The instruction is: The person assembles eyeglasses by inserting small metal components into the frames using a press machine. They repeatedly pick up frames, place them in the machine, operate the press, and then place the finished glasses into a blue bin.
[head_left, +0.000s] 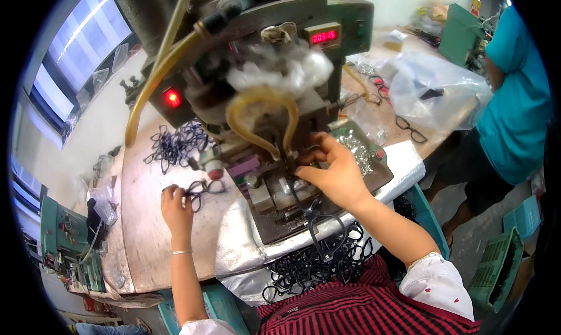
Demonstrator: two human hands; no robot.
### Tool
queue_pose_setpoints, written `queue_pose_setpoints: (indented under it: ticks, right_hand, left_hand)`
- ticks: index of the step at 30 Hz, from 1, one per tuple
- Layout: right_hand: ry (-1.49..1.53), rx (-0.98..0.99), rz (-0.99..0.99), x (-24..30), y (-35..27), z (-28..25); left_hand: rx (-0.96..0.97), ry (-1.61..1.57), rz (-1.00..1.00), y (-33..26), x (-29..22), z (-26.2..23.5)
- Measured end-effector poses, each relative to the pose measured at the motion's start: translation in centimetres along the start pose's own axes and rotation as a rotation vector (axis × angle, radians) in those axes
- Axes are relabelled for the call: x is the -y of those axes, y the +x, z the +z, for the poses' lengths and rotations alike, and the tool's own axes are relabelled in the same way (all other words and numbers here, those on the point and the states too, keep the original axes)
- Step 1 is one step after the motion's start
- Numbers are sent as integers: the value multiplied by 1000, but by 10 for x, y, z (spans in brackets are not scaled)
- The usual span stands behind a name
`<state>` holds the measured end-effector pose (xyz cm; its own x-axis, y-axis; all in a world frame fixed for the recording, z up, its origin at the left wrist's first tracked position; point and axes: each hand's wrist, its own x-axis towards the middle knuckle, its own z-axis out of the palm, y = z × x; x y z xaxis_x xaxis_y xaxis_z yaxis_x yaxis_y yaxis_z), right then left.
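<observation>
Just right of the machine [342,19], a dark, shallow tray [380,172] holds loose, shiny small metal pieces [355,151]; beneath the table [146,235] on the near right, a teal bin [431,209] contains black items too indistinct to name. A green crate [486,271] at far right has dark contents, and a clear plastic bag [438,87] lies on the table beyond the tray. Red digits glow on the machine's display [324,37]. The left hand [176,211] has its fingertips at a black eyeglass frame [204,188] on the table, left of the machine; I cannot tell whether they pinch it. The right hand [339,174] has thumb and fingers curled at the machine's fixture [283,198], their grip unclear; a second black frame [313,230] juts nearward from there, above a heap of black frames [292,273].
</observation>
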<state>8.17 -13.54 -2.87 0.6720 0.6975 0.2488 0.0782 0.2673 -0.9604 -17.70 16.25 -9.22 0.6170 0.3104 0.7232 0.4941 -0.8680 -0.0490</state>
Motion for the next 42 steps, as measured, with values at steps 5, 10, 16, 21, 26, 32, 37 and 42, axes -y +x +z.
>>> queue_pose_setpoints:
  ticks: [5, 10, 16, 21, 26, 32, 37, 42]
  right_hand:
    - [317, 1, 113, 17, -7, 13]
    - [-136, 7, -158, 20, -33, 5]
    - [-1142, -356, -93, -24, -61, -97]
    - [-1149, -360, -361, -76, -47, -97]
    - [-1084, -409, -325, -62, -18, -93]
    - [-1286, 111, -502, -64, -5, -77]
    - [-1239, -86, -430, -84, 19, -89]
    - [-607, -322, -114, -63, -5, -104]
  left_hand:
    - [-205, -648, -648, -6, -34, -11]
    - [-567, -1009, -423, 13, -151, -53]
    - [-137, -1086, 598, 50, -232, -50]
    - [-327, -1033, 626, 52, -240, -9]
    - [-249, -1027, 578, 47, -237, -10]
    - [-124, -959, 572, 47, -229, -16]
    - [-75, -924, 522, 40, -230, -31]
    - [-129, 57, 230, -7, -179, -54]
